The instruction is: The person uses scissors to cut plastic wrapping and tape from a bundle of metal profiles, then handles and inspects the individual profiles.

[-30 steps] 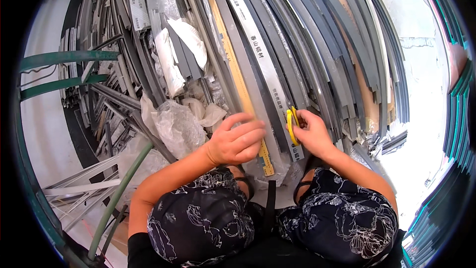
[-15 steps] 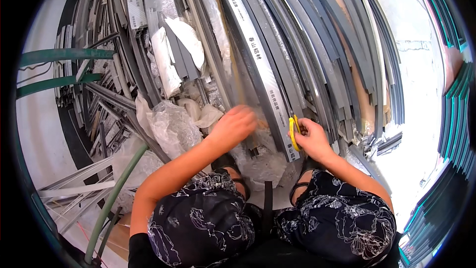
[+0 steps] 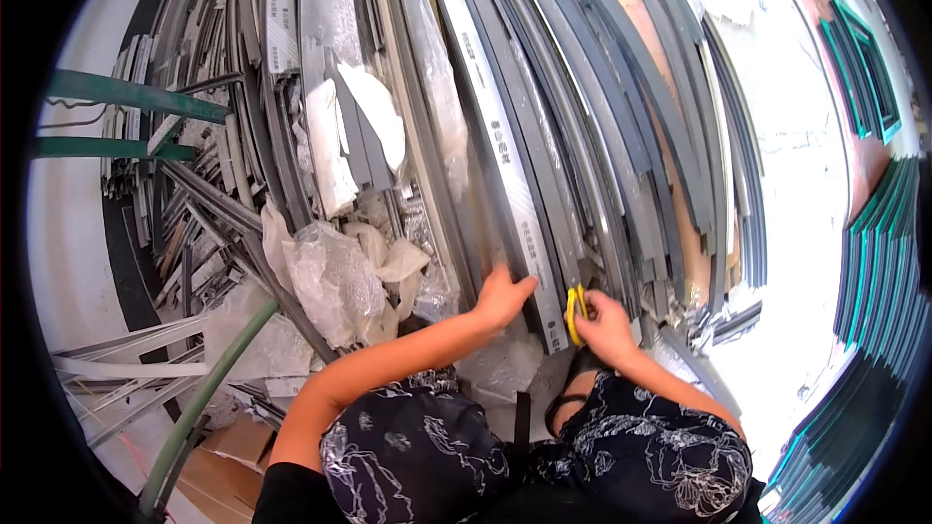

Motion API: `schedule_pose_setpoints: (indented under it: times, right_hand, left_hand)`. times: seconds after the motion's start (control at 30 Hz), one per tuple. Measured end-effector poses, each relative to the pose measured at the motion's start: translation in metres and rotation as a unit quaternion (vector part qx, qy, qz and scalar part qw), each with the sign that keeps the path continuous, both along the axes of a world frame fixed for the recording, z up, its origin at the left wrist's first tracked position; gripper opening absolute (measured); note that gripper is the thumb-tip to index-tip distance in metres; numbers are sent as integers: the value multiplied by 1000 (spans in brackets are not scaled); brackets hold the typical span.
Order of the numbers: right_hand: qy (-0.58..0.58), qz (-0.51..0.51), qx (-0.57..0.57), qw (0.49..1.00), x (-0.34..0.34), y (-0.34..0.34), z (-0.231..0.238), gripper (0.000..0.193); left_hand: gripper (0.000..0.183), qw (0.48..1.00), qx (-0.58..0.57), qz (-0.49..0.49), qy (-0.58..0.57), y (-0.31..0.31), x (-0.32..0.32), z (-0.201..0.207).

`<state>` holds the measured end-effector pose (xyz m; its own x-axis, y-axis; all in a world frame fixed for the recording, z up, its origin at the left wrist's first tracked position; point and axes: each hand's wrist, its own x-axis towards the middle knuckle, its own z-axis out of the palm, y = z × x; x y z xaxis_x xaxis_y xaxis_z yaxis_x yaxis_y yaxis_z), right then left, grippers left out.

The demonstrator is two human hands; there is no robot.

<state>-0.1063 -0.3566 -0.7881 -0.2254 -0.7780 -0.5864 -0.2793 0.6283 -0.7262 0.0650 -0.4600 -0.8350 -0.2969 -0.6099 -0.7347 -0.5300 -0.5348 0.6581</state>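
My left hand [image 3: 503, 297] is at the near end of the long metal profiles, just left of a dark profile [image 3: 509, 171] with a white printed film strip. Its thumb points right over that profile; its other fingers are curled and partly smeared. A blurred strip [image 3: 478, 223] runs up from the fingertips, too smeared to name. Yellow-handled scissors [image 3: 573, 318] are in my right hand [image 3: 608, 328], closed round the handle loops. Their dark blades point away from me, over the ends of the neighbouring grey profiles [image 3: 544, 126].
Crumpled clear plastic wrap [image 3: 332, 281] and white torn wrapping [image 3: 374, 116] lie left of my hands. Green tubular bars [image 3: 136, 97] cross the left side, over piled offcuts. Teal-edged stacked frames [image 3: 879, 262] stand at the right. A cardboard box [image 3: 238, 442] sits lower left.
My left hand has moved right and nearer to me, towards the film-covered profile. My right hand still grips the scissors. The view has shifted, so the profiles appear lower.
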Motion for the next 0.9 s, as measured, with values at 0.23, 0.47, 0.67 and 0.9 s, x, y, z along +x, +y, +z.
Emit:
schedule_pose_setpoints:
  times: [0.23,0.47,0.67,0.9]
  right_hand:
    - [180,103,-16,978,17,-8,28,28]
    - [158,143,26,977,16,4,25,36]
    - [110,148,40,982,6,4,21,41]
    - [91,131,13,987,9,-2,37,41]
  left_hand:
    - [64,990,63,120,-44,3,-14,-19]
    - [53,985,86,147,5,-10,-11,-13]
    - [47,976,143,165,31,-12,-7,7]
    - [28,964,152,169,139,-16,5,25]
